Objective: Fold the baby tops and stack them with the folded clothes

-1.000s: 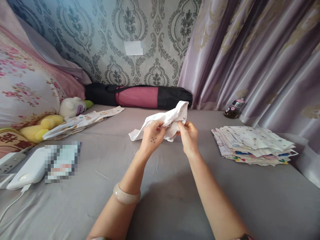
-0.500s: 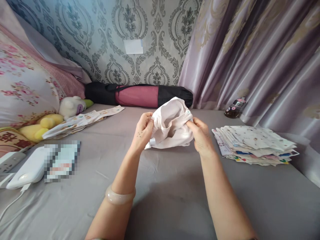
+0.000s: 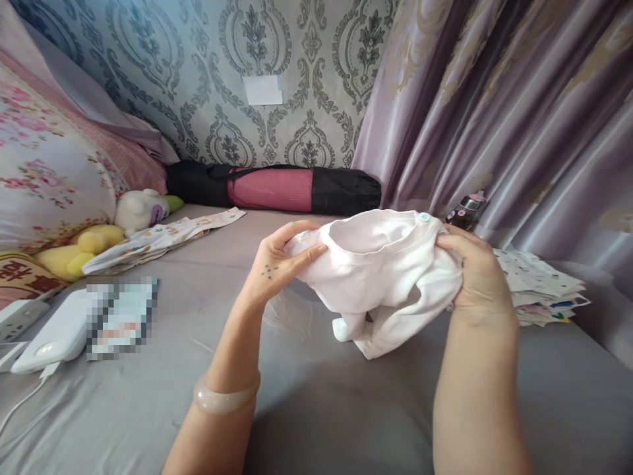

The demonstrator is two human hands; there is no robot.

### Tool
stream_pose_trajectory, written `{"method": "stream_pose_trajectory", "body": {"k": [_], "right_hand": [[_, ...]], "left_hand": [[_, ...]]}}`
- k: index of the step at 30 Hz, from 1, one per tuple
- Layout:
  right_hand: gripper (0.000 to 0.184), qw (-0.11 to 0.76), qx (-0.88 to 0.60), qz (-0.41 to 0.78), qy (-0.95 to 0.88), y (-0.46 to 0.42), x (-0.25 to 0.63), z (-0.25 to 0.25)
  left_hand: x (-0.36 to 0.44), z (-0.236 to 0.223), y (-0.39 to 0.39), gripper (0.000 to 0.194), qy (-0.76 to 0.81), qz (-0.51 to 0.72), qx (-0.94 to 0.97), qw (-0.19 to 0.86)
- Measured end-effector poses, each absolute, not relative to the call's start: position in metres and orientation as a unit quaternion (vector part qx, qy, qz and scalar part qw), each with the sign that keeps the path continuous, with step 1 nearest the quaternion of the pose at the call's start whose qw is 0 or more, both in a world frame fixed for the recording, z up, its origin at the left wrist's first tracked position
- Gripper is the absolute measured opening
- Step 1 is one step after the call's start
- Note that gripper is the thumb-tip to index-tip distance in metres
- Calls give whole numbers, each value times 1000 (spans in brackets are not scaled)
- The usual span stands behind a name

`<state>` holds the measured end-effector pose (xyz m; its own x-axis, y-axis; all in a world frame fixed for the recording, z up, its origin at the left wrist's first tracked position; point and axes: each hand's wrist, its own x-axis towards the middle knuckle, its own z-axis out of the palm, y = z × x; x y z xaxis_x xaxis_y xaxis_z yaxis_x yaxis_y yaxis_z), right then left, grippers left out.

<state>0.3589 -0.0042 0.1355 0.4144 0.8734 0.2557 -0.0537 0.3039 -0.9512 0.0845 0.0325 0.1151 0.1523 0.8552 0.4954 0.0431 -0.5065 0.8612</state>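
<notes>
Left hand [image 3: 279,264]: thumb and fingers pinching white button-neck top [image 3: 368,274] at one side of neckline. Right hand [image 3: 479,270]: thumb pressed onto opposite side, near button [image 3: 423,217]; other fingertips hidden by fabric. Top location: over grey sheet [image 3: 128,409], in front of black-and-maroon bag [image 3: 270,189], toward bag's right end. Versus half second earlier: hands farther apart, neckline drawn wider, top now partly masking folded cloth stack [image 3: 539,280] right of bag.
</notes>
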Motion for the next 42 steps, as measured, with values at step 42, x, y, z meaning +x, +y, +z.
{"method": "stream_pose_trajectory", "body": {"k": [42], "right_hand": [[22, 298, -479, -70, -823, -13, 336, 247]], "left_hand": [[-9, 241, 9, 29, 428, 416, 769, 230]]}}
